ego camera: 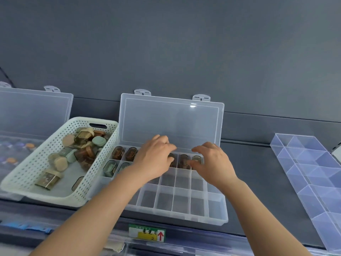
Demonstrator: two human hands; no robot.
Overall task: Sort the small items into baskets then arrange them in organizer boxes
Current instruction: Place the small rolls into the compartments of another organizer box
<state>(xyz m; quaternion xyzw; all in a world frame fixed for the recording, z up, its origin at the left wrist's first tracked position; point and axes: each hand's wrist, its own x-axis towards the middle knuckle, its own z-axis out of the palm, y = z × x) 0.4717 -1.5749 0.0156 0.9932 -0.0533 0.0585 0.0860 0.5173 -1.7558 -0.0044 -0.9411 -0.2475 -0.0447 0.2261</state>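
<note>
The small jars in the box (118,153) stand in the back row of the organizer box (217,217), in the middle of the frame, one jar in each cell. Two more stand at the left end of the second row. The lower rows show no jars. The long side of the box runs from left to right in the picture, and its lid (171,122) stands open behind it.

My left hand (155,157) and my right hand (210,159) are both over the back row, close together, with the fingers curled down onto jars there. I cannot tell whether either hand really grips a jar or only presses it into its cell, because the fingers cover the jars.

I think I am seating these jars, and the next empty cell is in the second row, near my left wrist, which hides part of that row.

The loose jars (86,137) wait in the white basket (27,174), which touches the left side of the box. So the supply lies to the left of both hands, and my left hand is nearer to it.

Another open box (33,111) is at the upper left, a clear divider tray (304,163) is well apart at the right, and a shelf label (147,235) is below
</note>
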